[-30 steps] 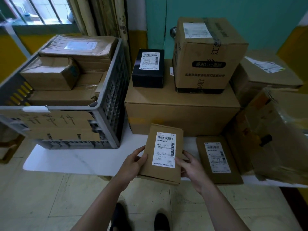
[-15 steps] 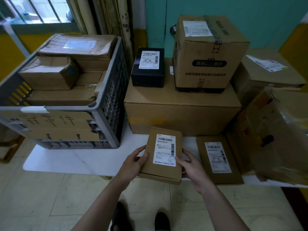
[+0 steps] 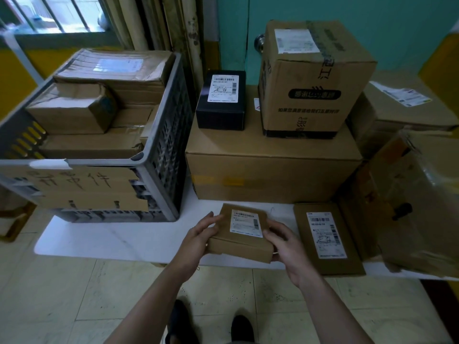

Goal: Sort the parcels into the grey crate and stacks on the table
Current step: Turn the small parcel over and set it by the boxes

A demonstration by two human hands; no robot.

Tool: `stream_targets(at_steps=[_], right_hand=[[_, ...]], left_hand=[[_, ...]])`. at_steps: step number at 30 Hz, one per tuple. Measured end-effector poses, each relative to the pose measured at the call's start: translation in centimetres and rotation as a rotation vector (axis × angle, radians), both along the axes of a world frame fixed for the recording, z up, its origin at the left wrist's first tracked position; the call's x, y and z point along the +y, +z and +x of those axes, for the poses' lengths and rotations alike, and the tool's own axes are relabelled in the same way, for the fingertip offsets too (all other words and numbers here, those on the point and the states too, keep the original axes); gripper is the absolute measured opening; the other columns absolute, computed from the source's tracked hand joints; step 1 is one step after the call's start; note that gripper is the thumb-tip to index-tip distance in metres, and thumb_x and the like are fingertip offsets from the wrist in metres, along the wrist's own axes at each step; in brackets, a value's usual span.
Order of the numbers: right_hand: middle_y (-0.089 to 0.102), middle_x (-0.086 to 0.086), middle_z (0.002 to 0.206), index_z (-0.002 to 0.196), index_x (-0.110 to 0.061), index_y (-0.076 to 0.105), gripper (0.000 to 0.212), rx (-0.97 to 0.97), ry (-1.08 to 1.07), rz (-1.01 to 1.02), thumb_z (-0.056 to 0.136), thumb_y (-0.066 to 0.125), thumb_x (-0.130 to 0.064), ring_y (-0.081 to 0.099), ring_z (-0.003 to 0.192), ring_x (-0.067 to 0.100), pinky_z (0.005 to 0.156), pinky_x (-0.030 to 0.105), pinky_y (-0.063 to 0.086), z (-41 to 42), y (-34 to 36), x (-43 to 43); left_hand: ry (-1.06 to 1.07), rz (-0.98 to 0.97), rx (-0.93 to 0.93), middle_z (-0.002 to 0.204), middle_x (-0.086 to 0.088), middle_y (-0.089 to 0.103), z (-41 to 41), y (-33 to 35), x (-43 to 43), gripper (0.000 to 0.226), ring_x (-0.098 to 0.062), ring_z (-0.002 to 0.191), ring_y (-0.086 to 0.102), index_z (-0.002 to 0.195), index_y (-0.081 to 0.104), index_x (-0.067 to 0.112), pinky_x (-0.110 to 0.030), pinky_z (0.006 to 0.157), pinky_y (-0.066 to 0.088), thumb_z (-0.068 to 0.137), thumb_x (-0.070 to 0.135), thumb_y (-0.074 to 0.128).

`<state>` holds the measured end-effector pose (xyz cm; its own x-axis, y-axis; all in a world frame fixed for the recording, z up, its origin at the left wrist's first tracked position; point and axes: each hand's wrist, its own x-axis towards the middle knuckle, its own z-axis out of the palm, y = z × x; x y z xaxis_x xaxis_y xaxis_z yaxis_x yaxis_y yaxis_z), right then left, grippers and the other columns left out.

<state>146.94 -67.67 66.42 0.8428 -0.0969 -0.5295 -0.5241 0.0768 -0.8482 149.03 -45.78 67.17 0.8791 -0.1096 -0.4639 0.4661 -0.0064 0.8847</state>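
A small flat brown parcel (image 3: 224, 240) with a white label is held over the front edge of the white table (image 3: 119, 234). My left hand (image 3: 198, 235) grips its left side and my right hand (image 3: 285, 242) grips its right side. The parcel lies nearly flat, label up. At the left stands the grey crate (image 3: 164, 135), packed with several brown parcels. Right of the held parcel a flat brown envelope box (image 3: 325, 238) lies on the table.
A large carton (image 3: 268, 167) sits mid-table with a black box (image 3: 221, 100) and a tall carton (image 3: 313, 78) on top. More cartons (image 3: 407, 170) crowd the right side. A cardboard sign (image 3: 74, 187) covers the crate's front. Tiled floor lies below.
The parcel has tipped from a steep, label-facing tilt to almost flat and come down toward the table edge. Both hands kept their hold.
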Motion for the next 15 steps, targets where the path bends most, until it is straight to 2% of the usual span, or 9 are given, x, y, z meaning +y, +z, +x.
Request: stream_targets(at_steps=[3, 4, 6, 8, 10, 13, 15], right_hand=[[0.067, 0.007, 0.114, 0.108, -0.026, 0.068, 0.014, 0.002, -0.012, 0.001, 0.096, 0.062, -0.023, 0.064, 0.098, 0.023, 0.062, 0.029, 0.052, 0.1, 0.2, 0.1], [0.068, 0.009, 0.111, 0.105, -0.023, 0.069, 0.012, 0.007, -0.021, 0.023, 0.096, 0.062, -0.024, 0.065, 0.096, 0.024, 0.062, 0.030, 0.053, 0.1, 0.4, 0.2], [0.070, 0.008, 0.105, 0.102, -0.020, 0.071, 0.014, 0.000, -0.036, 0.080, 0.096, 0.060, -0.027, 0.065, 0.095, 0.024, 0.064, 0.032, 0.056, 0.1, 0.9, 0.3], [0.070, 0.006, 0.105, 0.104, -0.019, 0.071, 0.021, -0.021, -0.031, 0.133, 0.091, 0.062, -0.034, 0.065, 0.097, 0.024, 0.068, 0.034, 0.058, 0.1, 1.2, 0.2], [0.066, 0.005, 0.114, 0.109, -0.018, 0.070, 0.036, -0.059, -0.008, 0.168, 0.080, 0.064, -0.040, 0.064, 0.102, 0.025, 0.072, 0.036, 0.059, 0.1, 1.3, 0.0], [0.055, -0.004, 0.126, 0.117, -0.020, 0.066, 0.049, -0.134, 0.046, 0.159, 0.071, 0.072, -0.036, 0.061, 0.108, 0.022, 0.079, 0.039, 0.060, -0.1, 1.3, -0.1], [0.053, -0.011, 0.127, 0.124, -0.021, 0.063, 0.057, -0.169, 0.091, 0.126, 0.069, 0.080, -0.025, 0.065, 0.105, 0.020, 0.080, 0.035, 0.060, -0.1, 1.3, -0.2]], left_hand=[[0.005, -0.092, -0.002, 0.118, 0.016, 0.068, -0.2, 0.6, -0.2, 0.038, -0.014, 0.112, 0.062, 0.117, 0.073, 0.021, -0.035, 0.079, 0.058, 0.096, 0.043, 0.050], [-0.007, -0.113, -0.009, 0.112, 0.013, 0.071, -0.2, 0.6, -0.2, 0.041, -0.016, 0.108, 0.064, 0.117, 0.073, 0.019, -0.036, 0.078, 0.058, 0.093, 0.044, 0.051], [-0.006, -0.135, -0.018, 0.113, 0.007, 0.070, -0.1, 0.4, -0.1, 0.034, -0.019, 0.107, 0.064, 0.114, 0.075, 0.018, -0.037, 0.077, 0.058, 0.092, 0.036, 0.057], [0.049, -0.115, 0.005, 0.124, 0.001, 0.064, 0.3, 0.3, -0.1, 0.024, -0.023, 0.109, 0.063, 0.113, 0.075, 0.014, -0.038, 0.074, 0.060, 0.096, 0.023, 0.060], [0.085, -0.079, 0.017, 0.128, -0.005, 0.062, 0.5, 0.3, -0.2, 0.023, -0.026, 0.108, 0.062, 0.111, 0.074, 0.008, -0.038, 0.071, 0.061, 0.098, 0.020, 0.059], [0.089, -0.072, -0.014, 0.122, -0.007, 0.065, 0.9, 1.0, -0.5, 0.036, -0.029, 0.093, 0.068, 0.112, 0.074, 0.009, -0.038, 0.071, 0.061, 0.089, 0.037, 0.065], [0.105, -0.055, -0.035, 0.113, -0.009, 0.067, 1.1, 1.6, -0.6, 0.045, -0.031, 0.077, 0.069, 0.112, 0.072, 0.012, -0.037, 0.070, 0.061, 0.081, 0.045, 0.065]])
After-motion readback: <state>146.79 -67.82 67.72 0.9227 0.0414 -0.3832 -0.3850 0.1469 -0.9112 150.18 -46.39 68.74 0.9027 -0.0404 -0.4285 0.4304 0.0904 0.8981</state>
